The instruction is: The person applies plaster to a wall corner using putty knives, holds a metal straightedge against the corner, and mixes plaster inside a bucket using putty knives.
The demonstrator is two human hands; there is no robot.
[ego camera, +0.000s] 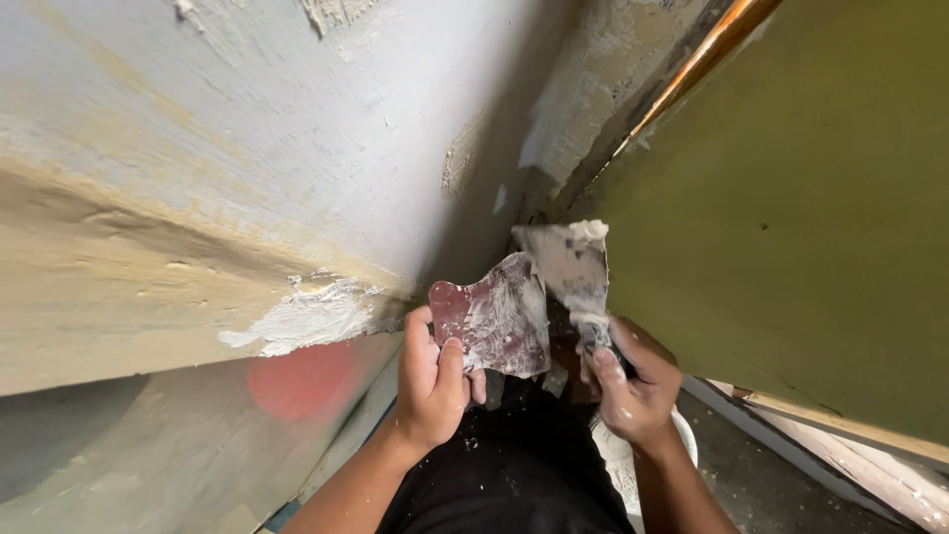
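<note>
My left hand point(433, 381) grips a wide red plastic spreader point(494, 318) smeared with white filler, thumb on its face. My right hand point(636, 381) holds a metal putty knife point(573, 265) by its dark handle, blade up and coated with filler, a lump of it at the top edge. The knife's blade lies against the right edge of the spreader. Both tools are held in front of a wall corner.
A rough pale wall point(247, 148) fills the left, with a fresh white filler patch point(306, 318) on a ledge. An olive-green panel point(811, 218) with a copper-coloured edge strip point(697, 64) stands on the right. A white bucket point(618, 460) sits below my right wrist.
</note>
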